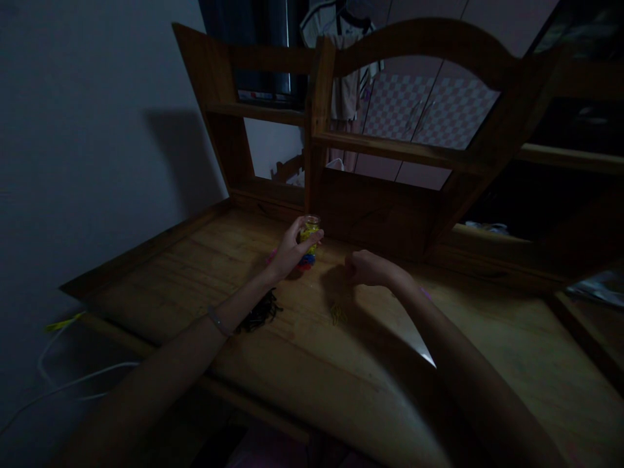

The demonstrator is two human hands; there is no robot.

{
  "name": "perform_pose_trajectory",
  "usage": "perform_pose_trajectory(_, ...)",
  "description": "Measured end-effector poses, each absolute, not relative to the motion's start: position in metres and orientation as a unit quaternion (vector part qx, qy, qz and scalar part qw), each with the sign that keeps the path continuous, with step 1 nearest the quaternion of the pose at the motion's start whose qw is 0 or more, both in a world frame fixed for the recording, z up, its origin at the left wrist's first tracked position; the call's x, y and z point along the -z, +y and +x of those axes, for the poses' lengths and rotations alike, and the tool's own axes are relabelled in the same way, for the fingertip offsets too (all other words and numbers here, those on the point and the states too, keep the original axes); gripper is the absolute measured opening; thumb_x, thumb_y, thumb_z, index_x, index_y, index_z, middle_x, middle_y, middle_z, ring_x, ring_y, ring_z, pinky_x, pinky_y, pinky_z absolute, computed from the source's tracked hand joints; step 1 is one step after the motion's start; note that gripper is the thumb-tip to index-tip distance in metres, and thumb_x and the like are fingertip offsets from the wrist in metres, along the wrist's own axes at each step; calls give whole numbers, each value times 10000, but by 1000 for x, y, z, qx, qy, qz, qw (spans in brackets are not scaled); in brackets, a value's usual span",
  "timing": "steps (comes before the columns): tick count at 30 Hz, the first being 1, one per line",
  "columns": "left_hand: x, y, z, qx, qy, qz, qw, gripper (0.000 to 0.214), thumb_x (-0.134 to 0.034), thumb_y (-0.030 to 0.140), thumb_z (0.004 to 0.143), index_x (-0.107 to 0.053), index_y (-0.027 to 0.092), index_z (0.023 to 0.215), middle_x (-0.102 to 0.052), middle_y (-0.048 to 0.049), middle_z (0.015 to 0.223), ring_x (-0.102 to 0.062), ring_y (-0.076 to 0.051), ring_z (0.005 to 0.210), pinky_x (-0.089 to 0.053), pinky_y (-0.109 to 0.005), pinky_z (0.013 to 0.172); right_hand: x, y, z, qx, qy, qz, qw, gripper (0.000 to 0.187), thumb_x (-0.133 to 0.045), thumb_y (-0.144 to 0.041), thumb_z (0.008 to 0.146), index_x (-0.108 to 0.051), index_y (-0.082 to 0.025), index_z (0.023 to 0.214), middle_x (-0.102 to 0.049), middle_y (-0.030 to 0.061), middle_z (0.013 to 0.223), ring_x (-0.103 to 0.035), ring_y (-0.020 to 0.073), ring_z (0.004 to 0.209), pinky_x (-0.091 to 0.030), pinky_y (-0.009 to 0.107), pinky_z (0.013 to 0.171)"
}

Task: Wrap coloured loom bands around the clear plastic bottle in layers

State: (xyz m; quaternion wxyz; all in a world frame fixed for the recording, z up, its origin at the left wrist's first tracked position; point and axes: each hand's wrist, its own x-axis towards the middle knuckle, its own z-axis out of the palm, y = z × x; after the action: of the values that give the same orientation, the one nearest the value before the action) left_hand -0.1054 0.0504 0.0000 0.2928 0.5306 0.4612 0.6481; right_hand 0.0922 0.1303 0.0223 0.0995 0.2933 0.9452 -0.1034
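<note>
**Left grip on a small jar at the back of the counter**

The left grip (291,252) is grasping a small glass jar (310,235), with the fingers round its side and the thumb across the front. The jar stands upright on the wooden counter (302,364), and yellow bits show in it above blue and red ones; the light is too dim to tell what they are. A thin bracelet (215,320) circles the forearm behind that grip.

The right grip (368,268) lies to the right of the jar, near it but apart. Its fingers are curled into a loose fist just over the wood, and whether it pinches anything cannot be told.

Nearer the person than the jar, two small heaps lie on the counter: a dark tangled heap (260,312) just beside the left wrist, and a smaller yellowish heap (337,314) between the two forearms.

Right behind the jar rises a wooden shelf unit (390,149) with open compartments. Far to the left of the jar, beyond the counter's edge, a white cable (73,382) hangs against the wall.
</note>
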Motion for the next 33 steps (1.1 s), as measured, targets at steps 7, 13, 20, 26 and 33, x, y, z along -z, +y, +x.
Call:
perform_pose_trajectory(7,3,54,-106,-651,449,545,277,391,-695,368,826,-563,201,1153,-619,-67,1108,-626,-126,804,-511,-256,757,-20,137,93,147,941,291,94,228,-660,-136,675,-725,-168,892,-727,53,865,-649,155,722,-385,201,548)
perform_pose_trajectory(13,6,55,-107,-649,450,547,276,396,-699,365,822,-563,208,1159,-608,-70,1159,-626,-121,800,-512,-252,748,-31,132,90,248,933,242,94,281,-633,-153,683,-735,-164,944,-742,36,887,-672,145,755,-437,181,594)
perform_pose_trajectory(20,6,55,-107,-649,448,549,278,391,-703,354,821,-566,205,1155,-616,-61,1109,-627,-113,765,-502,-248,722,-42,128,99,159,943,268,116,204,-641,-172,705,-754,-149,874,-739,61,833,-654,153,693,-414,211,565)
perform_pose_trajectory(26,4,53,-107,-638,453,558,276,381,-687,358,833,-563,199,1156,-616,-62,1081,-628,-115,765,-499,-249,723,-45,123,98,134,938,264,181,226,-693,-176,689,-746,-143,907,-729,82,907,-658,172,758,-417,219,579)
perform_pose_trajectory(33,4,53,-106,-640,452,555,278,399,-696,362,823,-557,191,1156,-624,-61,1045,-625,-118,755,-499,-251,714,-34,119,91,86,927,305,203,358,-752,-284,672,-727,-137,997,-707,119,961,-661,214,825,-433,247,615)
